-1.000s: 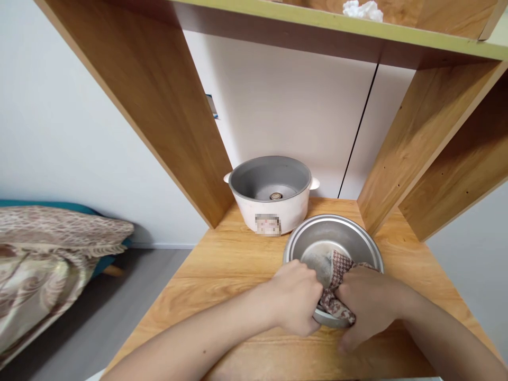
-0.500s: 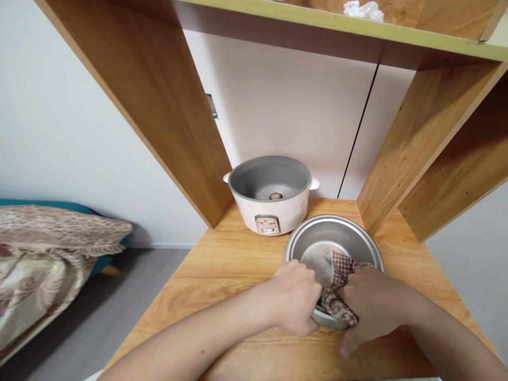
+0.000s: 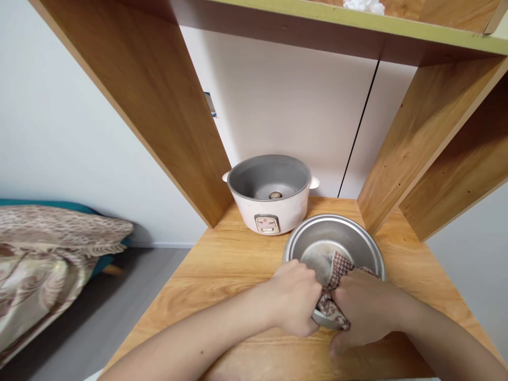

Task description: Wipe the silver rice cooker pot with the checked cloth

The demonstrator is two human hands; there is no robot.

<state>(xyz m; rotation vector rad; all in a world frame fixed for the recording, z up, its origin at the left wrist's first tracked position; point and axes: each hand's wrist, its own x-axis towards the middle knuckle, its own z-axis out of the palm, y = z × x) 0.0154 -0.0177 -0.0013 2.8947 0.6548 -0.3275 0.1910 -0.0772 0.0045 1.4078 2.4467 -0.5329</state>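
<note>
A metal rice cooker inner pot (image 3: 353, 238) stands on the wooden desk, its inside facing up. My left hand (image 3: 296, 296) is closed over the pot's near left rim, the fingertips hidden. Bunched in my right hand (image 3: 367, 304) is a brown-and-white patterned cloth (image 3: 339, 267); the fingers are wrapped round it inside the pot, by the near right wall. Part of the cloth hangs over the near rim. Behind the pot sits the white rice cooker body (image 3: 273, 206), lidless, with its grey inside and round centre sensor showing.
Wooden uprights (image 3: 159, 121) flank the desk surface (image 3: 222, 270), and a shelf with a yellow-green edge (image 3: 301, 10) crosses above. White crumpled tissue (image 3: 363, 5) lies on that shelf. A blanket-covered piece of furniture (image 3: 51, 264) stands at left on the grey floor.
My right hand has slid slightly left with the cloth inside the pot. The left hand stays on the rim, and the pot has hardly moved.
</note>
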